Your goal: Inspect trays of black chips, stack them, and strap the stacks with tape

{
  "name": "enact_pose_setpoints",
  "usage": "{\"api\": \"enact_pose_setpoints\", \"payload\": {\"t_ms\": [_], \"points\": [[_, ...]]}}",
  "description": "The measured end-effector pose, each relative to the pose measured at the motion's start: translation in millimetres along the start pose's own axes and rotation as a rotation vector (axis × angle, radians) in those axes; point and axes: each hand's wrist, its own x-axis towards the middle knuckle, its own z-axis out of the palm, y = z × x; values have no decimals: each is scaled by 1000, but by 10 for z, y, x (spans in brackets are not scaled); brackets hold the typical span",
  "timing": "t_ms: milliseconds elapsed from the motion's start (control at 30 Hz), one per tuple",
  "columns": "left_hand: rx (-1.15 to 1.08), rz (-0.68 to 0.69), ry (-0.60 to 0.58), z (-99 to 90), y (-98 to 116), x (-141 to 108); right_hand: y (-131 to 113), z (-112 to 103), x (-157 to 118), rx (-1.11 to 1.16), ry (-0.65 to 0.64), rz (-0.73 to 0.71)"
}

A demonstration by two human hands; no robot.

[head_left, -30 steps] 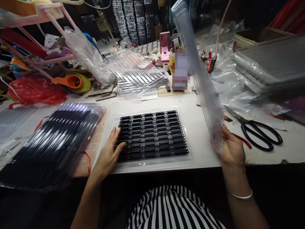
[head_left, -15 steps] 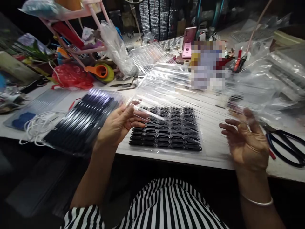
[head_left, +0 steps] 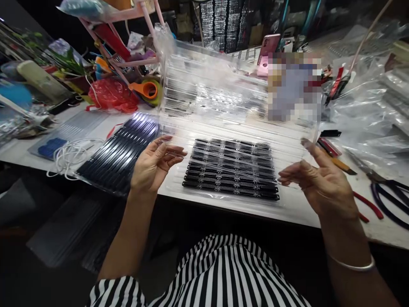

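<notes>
A clear ribbed plastic tray [head_left: 220,96] is held up and tilted over the table. My left hand [head_left: 150,166] is closed on its left edge, thumb against fingers. At the opposite edge my right hand [head_left: 330,185] is closed too, pinching the plastic. Below and partly seen through the sheet, rows of black slotted strips [head_left: 231,186] lie in another clear tray [head_left: 175,184] near the table's front edge. Left of my left hand, a clear tray filled with long glossy black strips [head_left: 110,155] overhangs the front edge.
Right of my right hand lie large scissors [head_left: 388,194], red-handled pliers [head_left: 370,204] and a cutter [head_left: 340,164]. A white cable [head_left: 68,157] coils at the left. Behind stand a pink rack [head_left: 148,19], a red bag [head_left: 111,94], a pink phone [head_left: 269,47] and crumpled clear plastic [head_left: 367,115].
My right hand has moved in to the left and taken hold of the clear tray's right edge. The tray has swung up more upright. The camera view has shifted slightly left.
</notes>
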Motion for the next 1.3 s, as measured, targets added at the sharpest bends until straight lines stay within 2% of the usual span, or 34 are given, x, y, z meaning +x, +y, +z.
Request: {"api": "enact_pose_setpoints", "payload": {"t_ms": [133,233,333,400,433,500,600,700,767,867,967,1033,1133,1200,1300], "points": [[12,37,-72,-30,61,8,-135,-3,90,81,97,-30],[6,-10,-137,-10,86,40,-224,-76,173,138,249,2],[-111,-7,-170,85,30,47,-225,-98,222,271,454,-49],[-169,-10,-221,223,-74,11,-178,-24,210,431,510,-111],[-169,-36,-261,320,-146,-24,-142,45,187,498,487,-129],[-140,-131,-356,564,-320,-121,-49,239,112,556,348,-111],[-202,-232,-433,977,-593,-280,114,580,-37,486,114,-39],[-366,-185,-311,1259,-752,-352,238,784,-147,412,12,-4],[-394,-145,-237,1289,-748,-339,265,777,-165,386,-15,9],[-293,-104,-209,1100,-609,-269,218,617,-130,343,-48,-6],[-112,-47,-200,747,-414,-167,98,449,-98,231,-59,-2],[-12,44,-101,481,-303,-81,7,380,-91,177,-53,1],[135,160,104,94,-203,63,-98,312,-77,226,-40,-28],[336,140,145,-125,-192,158,-115,265,-67,231,-13,11],[681,63,147,-352,-250,281,-44,177,-95,66,18,149]]}}
